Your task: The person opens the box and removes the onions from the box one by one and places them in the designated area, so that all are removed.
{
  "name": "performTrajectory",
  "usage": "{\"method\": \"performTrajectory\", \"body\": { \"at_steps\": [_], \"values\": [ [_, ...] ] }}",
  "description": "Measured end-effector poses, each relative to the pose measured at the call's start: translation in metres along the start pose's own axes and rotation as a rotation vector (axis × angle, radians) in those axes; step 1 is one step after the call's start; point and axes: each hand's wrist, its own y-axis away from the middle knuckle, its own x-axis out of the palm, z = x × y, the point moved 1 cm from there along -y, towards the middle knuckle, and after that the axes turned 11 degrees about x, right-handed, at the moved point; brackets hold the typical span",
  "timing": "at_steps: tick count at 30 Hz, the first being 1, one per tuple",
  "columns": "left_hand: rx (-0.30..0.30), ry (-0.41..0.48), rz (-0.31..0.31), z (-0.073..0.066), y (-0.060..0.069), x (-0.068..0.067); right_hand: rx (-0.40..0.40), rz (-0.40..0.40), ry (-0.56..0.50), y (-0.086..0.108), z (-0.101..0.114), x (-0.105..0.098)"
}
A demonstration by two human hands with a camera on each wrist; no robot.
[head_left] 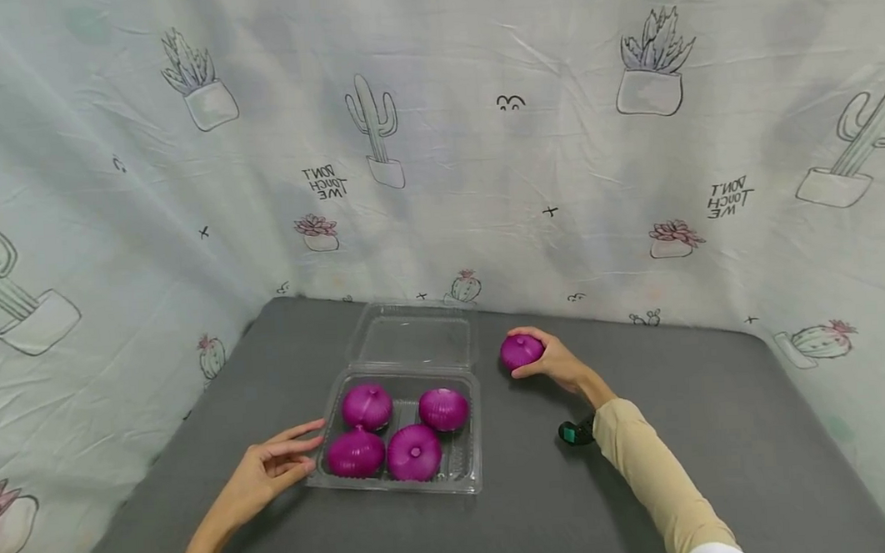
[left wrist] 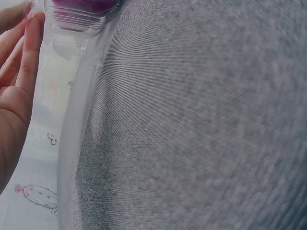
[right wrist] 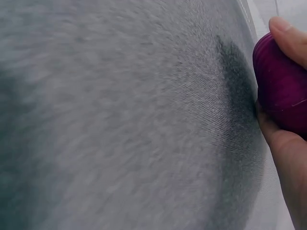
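Observation:
A clear plastic box [head_left: 474, 475] with its lid laid back holds several purple onions [head_left: 414, 452]. My left hand [head_left: 261, 478] touches the box's left side, fingers nearly straight; the left wrist view has that hand [left wrist: 17, 81] at the box's edge [left wrist: 76, 24]. To the right of the box, my right hand [head_left: 560, 362] grips another purple onion [head_left: 520, 352] between thumb and fingers. In the right wrist view the right hand [right wrist: 288, 158] curls round this onion [right wrist: 280, 81].
The open lid [head_left: 416, 340] lies behind the box on the grey tabletop [head_left: 515, 506]. A small black object with a green face [head_left: 568, 433] is at my right wrist. A printed cloth [head_left: 450, 142] hangs behind and at both sides.

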Motion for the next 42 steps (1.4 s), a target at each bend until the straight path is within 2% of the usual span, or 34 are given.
{"method": "performTrajectory", "body": {
  "at_steps": [7,13,15,20,22,29,37,42],
  "values": [
    [0.005,0.000,-0.008,0.001,0.002,0.001,0.018,-0.050,0.032,-0.014,0.001,0.001],
    [-0.047,-0.028,-0.010,0.004,0.003,0.000,0.025,-0.093,0.035,-0.020,0.004,0.003],
    [-0.051,-0.033,-0.008,0.004,0.004,0.001,0.028,-0.074,0.007,-0.021,0.004,0.003],
    [0.003,-0.012,-0.006,0.003,0.004,0.001,0.023,-0.008,-0.060,-0.019,0.005,0.006],
    [0.007,-0.005,-0.007,0.002,0.004,0.001,0.017,0.001,-0.057,-0.019,0.005,0.006],
    [-0.031,-0.011,-0.007,0.002,0.004,0.001,0.015,0.063,0.067,-0.016,0.006,-0.001],
    [0.024,0.032,0.001,0.002,0.004,0.001,-0.041,0.059,0.171,-0.011,0.005,-0.008],
    [0.029,0.048,0.004,0.003,0.004,0.001,-0.047,0.058,0.203,-0.009,0.007,-0.009]
  ]
}}
